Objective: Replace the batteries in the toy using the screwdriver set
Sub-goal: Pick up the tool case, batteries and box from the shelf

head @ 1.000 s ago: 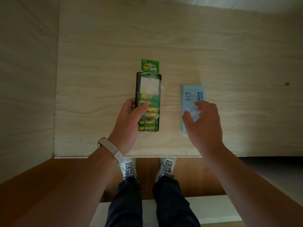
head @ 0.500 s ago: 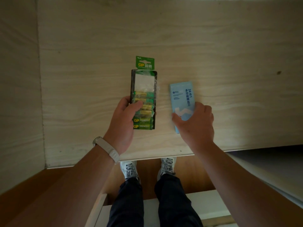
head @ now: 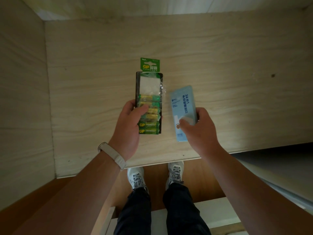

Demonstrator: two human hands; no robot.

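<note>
My left hand [head: 129,125] grips a green blister pack of batteries [head: 149,99] together with a flat black item underneath it, thumb across the front of the cells. My right hand [head: 199,131] grips the near end of a light blue box [head: 183,106], the screwdriver set, between thumb and fingers. The box is tilted, its far end leaning right. Both packs are over the pale wooden table [head: 101,73]. I cannot tell whether the black item under the batteries is the toy.
A wooden side panel [head: 22,99] rises at the table's left. The table's front edge [head: 152,164] runs just below my wrists, with my shoes and legs below it. A small dark spot [head: 272,75] marks the table at right.
My right hand went from hovering over the blue box to gripping it, and the box now sits tilted. My left hand keeps the same hold on the battery pack.
</note>
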